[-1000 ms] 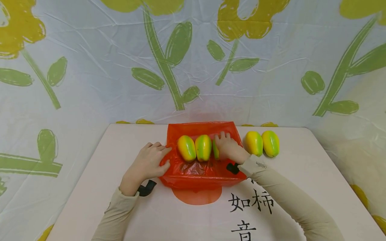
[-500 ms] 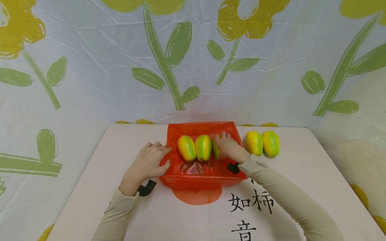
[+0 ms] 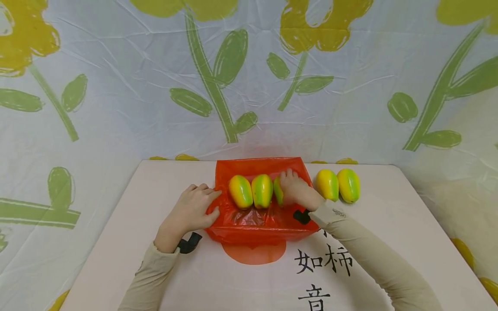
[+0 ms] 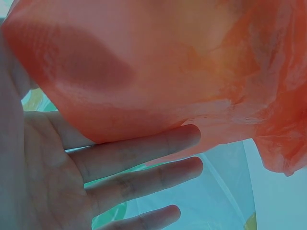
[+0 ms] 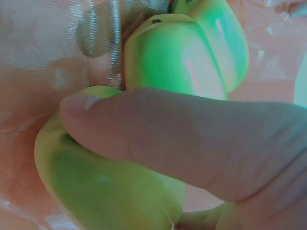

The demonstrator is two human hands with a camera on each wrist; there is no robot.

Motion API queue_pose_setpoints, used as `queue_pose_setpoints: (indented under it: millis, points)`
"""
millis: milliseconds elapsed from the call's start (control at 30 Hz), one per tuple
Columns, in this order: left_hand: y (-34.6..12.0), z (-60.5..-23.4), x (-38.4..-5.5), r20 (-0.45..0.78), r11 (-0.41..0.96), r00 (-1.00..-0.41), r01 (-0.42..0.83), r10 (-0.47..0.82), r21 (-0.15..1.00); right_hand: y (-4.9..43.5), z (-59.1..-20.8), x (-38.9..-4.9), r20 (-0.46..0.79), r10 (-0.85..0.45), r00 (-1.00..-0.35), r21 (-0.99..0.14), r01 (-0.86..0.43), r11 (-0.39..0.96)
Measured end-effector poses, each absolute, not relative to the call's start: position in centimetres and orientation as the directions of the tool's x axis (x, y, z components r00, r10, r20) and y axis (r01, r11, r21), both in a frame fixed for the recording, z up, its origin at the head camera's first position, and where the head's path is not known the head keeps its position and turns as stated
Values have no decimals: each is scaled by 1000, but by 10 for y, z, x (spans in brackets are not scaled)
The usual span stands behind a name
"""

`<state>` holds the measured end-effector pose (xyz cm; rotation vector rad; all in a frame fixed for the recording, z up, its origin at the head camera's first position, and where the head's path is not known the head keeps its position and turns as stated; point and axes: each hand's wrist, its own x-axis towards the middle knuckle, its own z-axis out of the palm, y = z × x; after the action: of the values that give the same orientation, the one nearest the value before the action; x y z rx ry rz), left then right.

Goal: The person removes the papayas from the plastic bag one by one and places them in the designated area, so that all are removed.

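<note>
My left hand (image 3: 190,207) is at the left side of a red plastic bag (image 3: 256,235) that lies with its mouth facing up. Its thumb and forefinger reach inside the rim; in the left wrist view the other fingers (image 4: 144,179) stretch straight along the outside of the film. Inside the bag my right hand (image 3: 297,190) grips a yellow-green papaya (image 5: 105,191), thumb laid across its stem end, hiding much of it from the head view. Two more papayas, one at left (image 3: 241,191) and one in the middle (image 3: 262,191), lie side by side in the bag.
Two papayas, one nearer the bag (image 3: 327,185) and one farther right (image 3: 349,185), lie on the table (image 3: 393,242) beyond the bag's right edge. A flower-patterned sheet (image 3: 155,86) hangs behind and beside the table. Black characters (image 3: 324,259) are printed on the tabletop.
My right hand has shifted slightly to the right, so a little more of the papaya under it shows. The left hand and the bag have stayed in place.
</note>
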<state>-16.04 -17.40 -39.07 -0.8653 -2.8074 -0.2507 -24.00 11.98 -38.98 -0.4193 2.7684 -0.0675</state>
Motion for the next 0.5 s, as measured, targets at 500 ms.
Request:
queue_pose_setpoints:
  millis: [500]
  points:
    - [-173, -391, -160, 236, 813, -805, 575, 544, 89, 126, -369, -233, -239, -351, -905, -239, -296, 925]
